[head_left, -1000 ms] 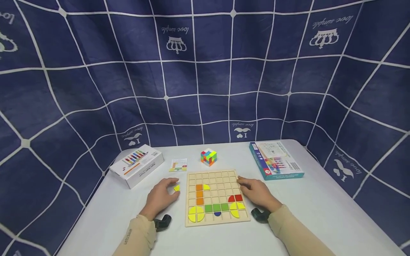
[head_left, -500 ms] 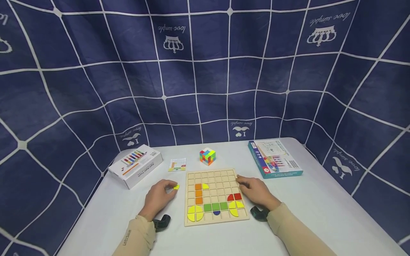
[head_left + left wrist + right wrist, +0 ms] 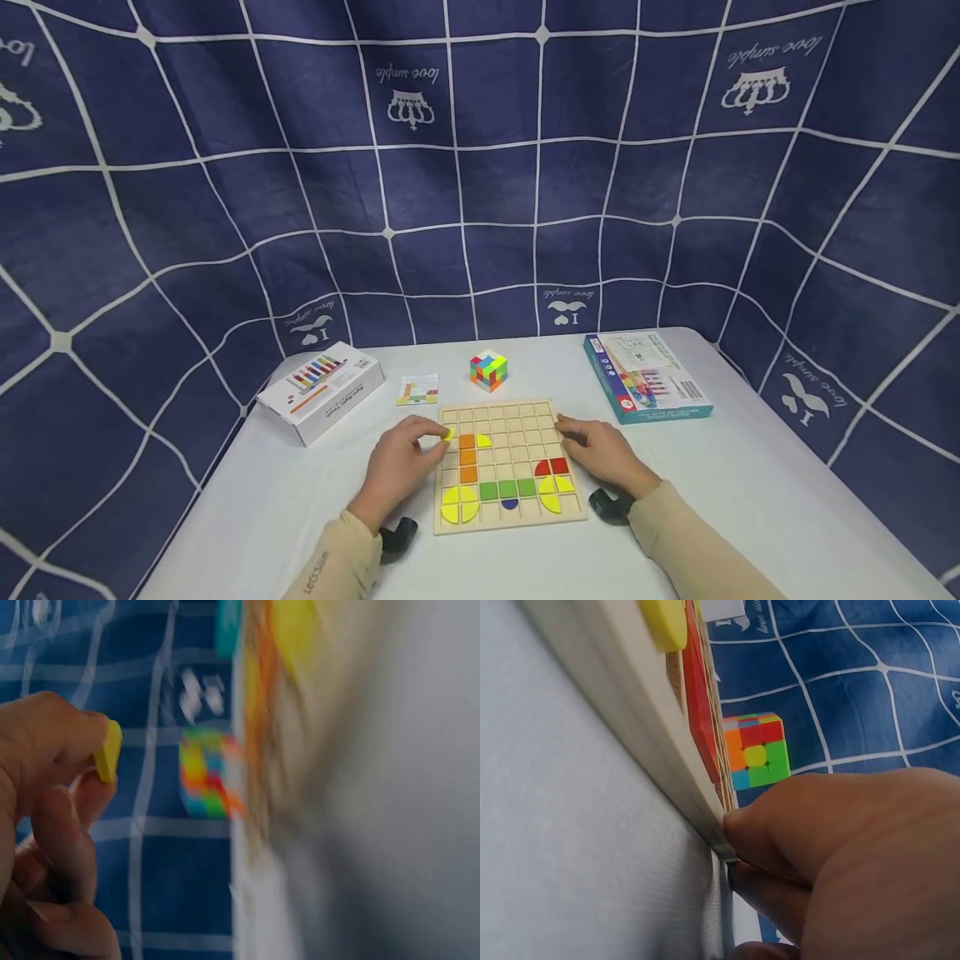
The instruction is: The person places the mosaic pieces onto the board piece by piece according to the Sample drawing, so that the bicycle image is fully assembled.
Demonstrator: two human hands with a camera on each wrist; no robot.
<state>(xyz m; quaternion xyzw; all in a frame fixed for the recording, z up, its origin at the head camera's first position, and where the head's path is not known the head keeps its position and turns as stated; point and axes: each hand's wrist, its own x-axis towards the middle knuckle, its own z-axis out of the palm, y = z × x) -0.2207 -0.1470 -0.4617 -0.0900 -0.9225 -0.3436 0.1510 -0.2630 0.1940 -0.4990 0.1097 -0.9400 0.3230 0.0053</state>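
A small yellow quarter-circle tile is pinched between thumb and fingertip of my left hand, over the left edge of a square wooden grid board. My right hand holds the board's right edge, thumb and fingers at its side in the right wrist view. Set in the board are an orange column of squares, a yellow quarter tile beside its top, a green row, a blue half-circle, red tiles and yellow round groups at both lower corners.
Behind the board stands a colour puzzle cube, with a printed pattern card to its left. A white box lies at the far left, and a flat teal-edged box at the far right. A blue checked curtain hangs behind the table.
My left hand has closed finger and thumb on the yellow tile, picked it up from the table left of the board, and carried it rightward over the board's left edge. My right hand stays put.
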